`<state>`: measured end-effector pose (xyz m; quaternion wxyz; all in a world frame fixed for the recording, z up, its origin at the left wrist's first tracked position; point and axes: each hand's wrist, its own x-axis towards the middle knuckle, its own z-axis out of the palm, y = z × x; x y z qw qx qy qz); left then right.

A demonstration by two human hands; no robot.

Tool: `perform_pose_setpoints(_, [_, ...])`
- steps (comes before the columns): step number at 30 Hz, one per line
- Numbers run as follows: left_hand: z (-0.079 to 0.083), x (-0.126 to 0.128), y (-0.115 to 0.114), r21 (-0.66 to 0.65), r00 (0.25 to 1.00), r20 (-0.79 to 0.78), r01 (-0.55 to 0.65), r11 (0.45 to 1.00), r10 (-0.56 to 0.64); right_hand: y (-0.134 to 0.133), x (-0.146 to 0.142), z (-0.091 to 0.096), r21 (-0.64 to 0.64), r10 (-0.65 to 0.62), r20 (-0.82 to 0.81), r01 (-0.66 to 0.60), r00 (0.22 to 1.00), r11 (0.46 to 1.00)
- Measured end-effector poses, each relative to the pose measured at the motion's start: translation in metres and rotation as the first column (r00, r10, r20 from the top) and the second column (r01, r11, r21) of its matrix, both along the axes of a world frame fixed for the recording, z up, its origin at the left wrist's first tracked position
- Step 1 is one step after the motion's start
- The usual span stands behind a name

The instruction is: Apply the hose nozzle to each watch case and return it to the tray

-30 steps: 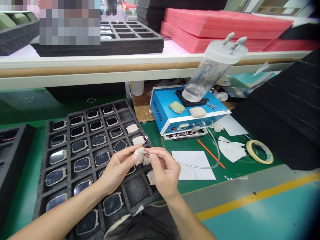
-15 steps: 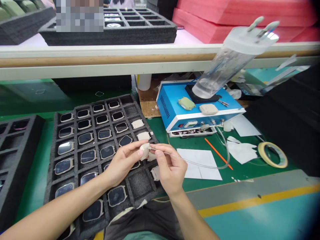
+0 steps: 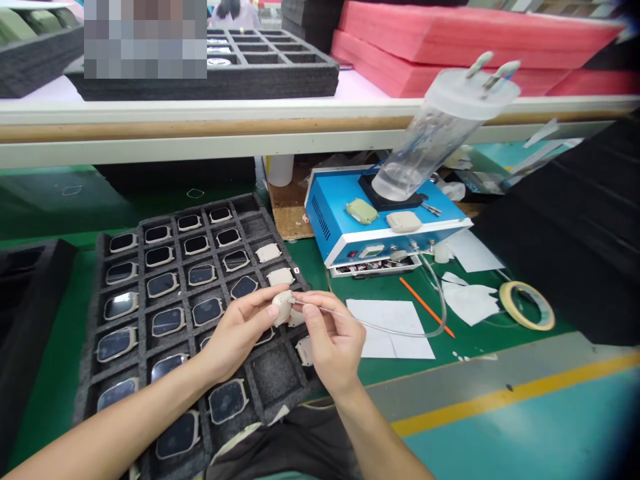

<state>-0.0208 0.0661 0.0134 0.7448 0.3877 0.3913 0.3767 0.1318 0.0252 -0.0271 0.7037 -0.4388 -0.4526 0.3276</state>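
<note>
My left hand (image 3: 239, 333) pinches a small beige watch case (image 3: 281, 306) above the near right part of a black foam tray (image 3: 95, 313). My right hand (image 3: 333, 340) grips the tip of a thin clear tube (image 3: 395, 331) and holds it against the case's side. The tube curves across the green mat back to a blue box machine (image 3: 350, 233). The tray's pockets hold several beige-rimmed watch cases with dark glass faces (image 3: 165, 321); a few near my hands lie face down.
A tilted clear cylinder (image 3: 430, 143) stands on the blue machine, with two loose cases (image 3: 383, 217) on its top. White paper (image 3: 390, 319), an orange pencil (image 3: 425, 307) and a tape roll (image 3: 527, 305) lie to the right. Black foam (image 3: 575, 227) rises at far right; a shelf with trays runs above.
Both hands keep the same hold on the case and tube. Only the camera view has shifted slightly; nothing on the bench moved.
</note>
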Motion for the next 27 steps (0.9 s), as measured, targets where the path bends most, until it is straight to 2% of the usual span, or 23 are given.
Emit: perform_pose_setpoints(27, [-0.0009, -0.0013, 0.001, 0.007, 0.999, -0.032, -0.016, 1.0, 0.016, 0.0005, -0.0005, 0.0001, 0.001, 0.003, 0.011, -0.003, 1.0, 1.0])
